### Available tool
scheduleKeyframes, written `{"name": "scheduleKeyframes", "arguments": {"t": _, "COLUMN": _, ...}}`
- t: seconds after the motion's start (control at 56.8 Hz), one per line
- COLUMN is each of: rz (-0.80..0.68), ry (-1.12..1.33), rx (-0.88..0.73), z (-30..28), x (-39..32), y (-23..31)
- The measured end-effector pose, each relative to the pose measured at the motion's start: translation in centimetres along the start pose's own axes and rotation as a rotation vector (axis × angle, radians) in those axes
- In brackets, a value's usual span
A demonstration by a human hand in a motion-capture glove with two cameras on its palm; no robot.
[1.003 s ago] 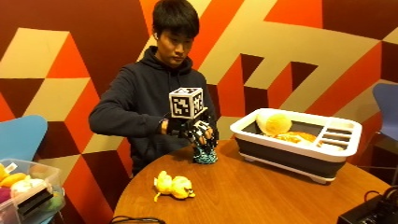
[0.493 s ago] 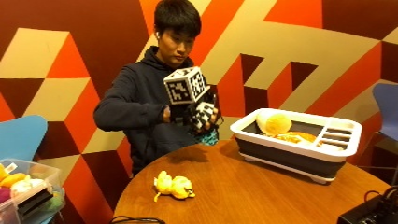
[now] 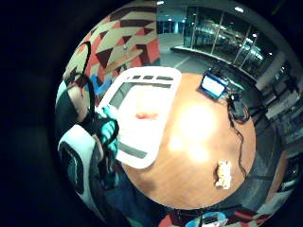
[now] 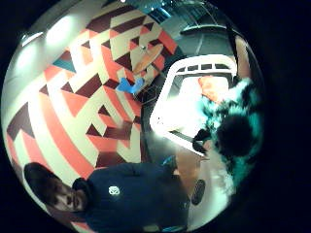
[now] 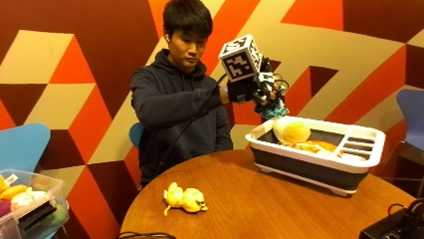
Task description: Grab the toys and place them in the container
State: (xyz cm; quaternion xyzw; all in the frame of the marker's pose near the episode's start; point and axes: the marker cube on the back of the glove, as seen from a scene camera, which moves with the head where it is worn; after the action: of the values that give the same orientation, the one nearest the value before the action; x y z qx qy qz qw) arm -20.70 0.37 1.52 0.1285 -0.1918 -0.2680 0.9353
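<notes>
Teal-and-black plush toy (image 5: 273, 108) in air, just above near rim of white-and-grey container (image 5: 311, 164) — your gloved right hand (image 5: 255, 89) has fingers curled round it. Same toy shows close to palm in thumb-side view (image 4: 233, 131). Container holds pale round toy (image 5: 292, 132) and orange toy (image 5: 317, 146). Yellow plush toy (image 5: 183, 197) lies on round wooden table (image 5: 265, 209), well apart from container — untouched.

**Office lounge or break-out area**

Wall painted with a geometric mural of orange, brown and cream (image 5: 79, 64); round wooden table (image 5: 265, 199); blue moulded chair (image 5: 20, 147); glass-partitioned interior (image 3: 222, 33) beyond.
</notes>
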Motion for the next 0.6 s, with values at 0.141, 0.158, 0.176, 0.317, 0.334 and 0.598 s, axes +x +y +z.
{"name": "scheduleKeyframes", "arguments": {"t": 0.141, "rz": 0.005, "ry": 0.017, "rx": -0.297, "z": 3.8, "x": 1.0, "y": 0.1}}
{"name": "scheduleKeyframes", "arguments": {"t": 0.158, "rz": 0.002, "ry": 0.012, "rx": -0.327, "z": 3.8, "x": 1.3, "y": 0.3}}
{"name": "scheduleKeyframes", "arguments": {"t": 0.176, "rz": 0.001, "ry": 0.008, "rx": -0.345, "z": 3.8, "x": 1.6, "y": 0.6}}
{"name": "scheduleKeyframes", "arguments": {"t": 0.317, "rz": 0.091, "ry": 0.024, "rx": -0.268, "z": -0.9, "x": 7.3, "y": 2.9}}
{"name": "scheduleKeyframes", "arguments": {"t": 0.334, "rz": 0.110, "ry": 0.036, "rx": -0.256, "z": -1.6, "x": 8.2, "y": 3.3}}
{"name": "scheduleKeyframes", "arguments": {"t": 0.598, "rz": 0.464, "ry": 0.244, "rx": -0.328, "z": -7.3, "x": 20.1, "y": 12.5}}
